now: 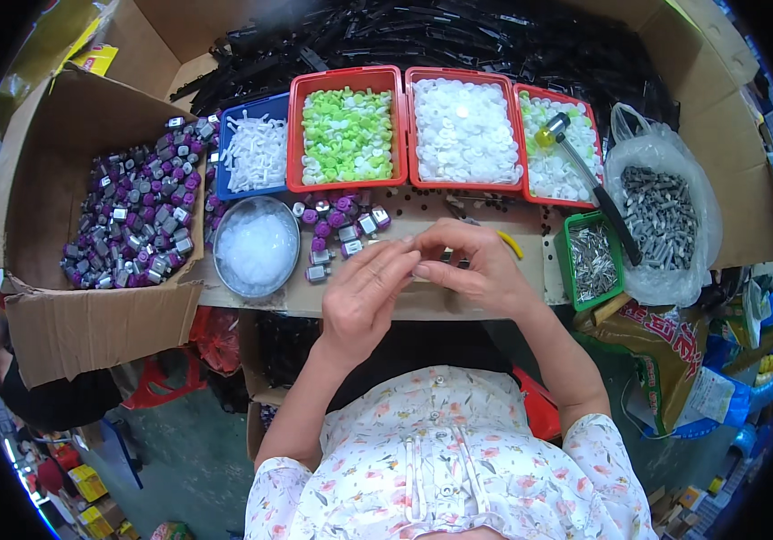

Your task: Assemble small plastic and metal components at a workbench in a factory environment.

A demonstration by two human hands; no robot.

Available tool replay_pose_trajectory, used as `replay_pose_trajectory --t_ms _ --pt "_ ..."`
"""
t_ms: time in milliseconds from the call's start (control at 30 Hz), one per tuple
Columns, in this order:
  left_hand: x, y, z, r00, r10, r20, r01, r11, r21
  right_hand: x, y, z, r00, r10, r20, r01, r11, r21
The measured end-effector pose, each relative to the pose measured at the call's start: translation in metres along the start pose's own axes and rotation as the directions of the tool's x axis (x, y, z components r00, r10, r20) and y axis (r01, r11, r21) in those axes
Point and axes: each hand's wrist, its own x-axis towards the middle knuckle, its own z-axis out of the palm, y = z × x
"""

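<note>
Over the near edge of the worktable (301, 300), my left hand (370, 286) and my right hand (472, 265) meet at the fingertips. Fingers of both are curled and pinched together; whatever small piece sits between them is hidden. Left of my hands, several small motors with purple ends (337, 216) lie loose on the table. A round metal bowl (256, 247) of white, greasy-looking stuff stands beside them. Behind my right hand lies a pair of pliers with a yellow handle (510, 244), partly covered.
Parts trays stand behind: a blue tray (221, 157), red trays (294, 126) (411, 135) and another red tray (595, 135) with a hammer (598, 189) across it. At right are a green tray of metal pins (619, 270) and a bag of metal parts (665, 216). A cardboard box of motors (40, 207) stands left.
</note>
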Motion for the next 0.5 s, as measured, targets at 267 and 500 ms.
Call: replay_pose_trajectory --t_ms 267,500 --pt "-0.004 0.005 -0.001 0.982 0.102 0.158 -0.112 0.992 0.054 -0.006 0.011 -0.013 0.958 0.129 0.255 -0.211 0.921 0.329" --pt "-0.007 0.000 -0.011 0.982 0.118 0.150 -0.125 0.991 0.038 -0.004 0.007 -0.006 0.977 0.088 0.195 -0.139 0.955 0.262"
